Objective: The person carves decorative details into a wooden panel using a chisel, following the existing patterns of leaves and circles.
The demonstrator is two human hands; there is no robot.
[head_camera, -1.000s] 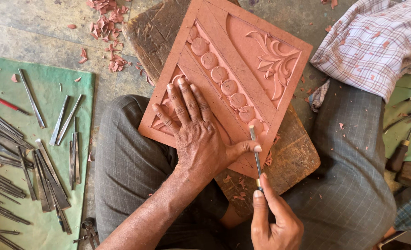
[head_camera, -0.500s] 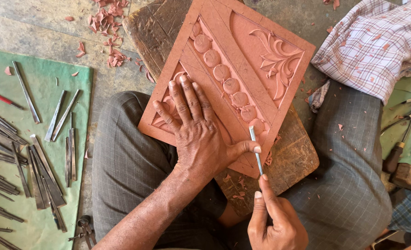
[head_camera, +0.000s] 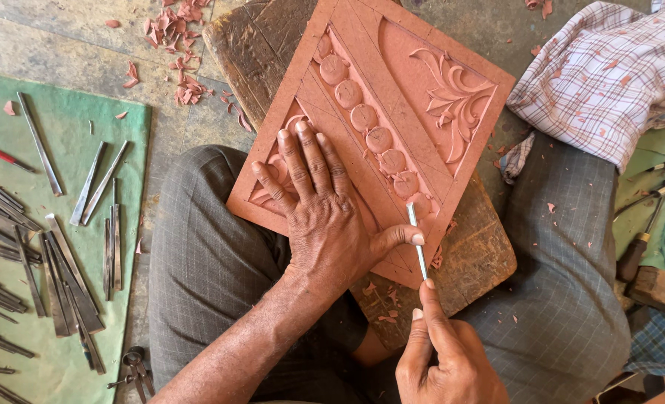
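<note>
Here, a reddish carved clay panel (head_camera: 392, 97) lies tilted on a worn dark wooden block (head_camera: 474, 258) that rests across the seated person's lap, the panel's long axis running from about seven o'clock up to one o'clock. The left hand (head_camera: 325, 213) lies flat on the panel's lower part, fingers spread open and pointing toward twelve o'clock, palm pressing the clay; its thumb stretches out toward three o'clock and touches the shaft of a slim metal carving tool (head_camera: 418, 241). The right hand (head_camera: 444, 355), at six o'clock from the panel, grips that tool's lower end, thumb and forefinger pinched closed round it, the other fingers curled in. The tool stands nearly upright in the view, its tip meeting the clay at the panel's lower right edge, just below the last disc in a row of round carved discs (head_camera: 366, 120). At two o'clock on the panel sits a carved leaf scroll (head_camera: 456, 97).

Clay shavings (head_camera: 381, 299) lie on the block below the panel, and more (head_camera: 179, 52) are scattered on the floor at eleven o'clock. At nine o'clock a green mat (head_camera: 18, 322) carries many metal chisels (head_camera: 66, 277). At two o'clock a checked cloth (head_camera: 609, 75) lies crumpled, and wooden-handled tools (head_camera: 635, 251) lie at three o'clock.
</note>
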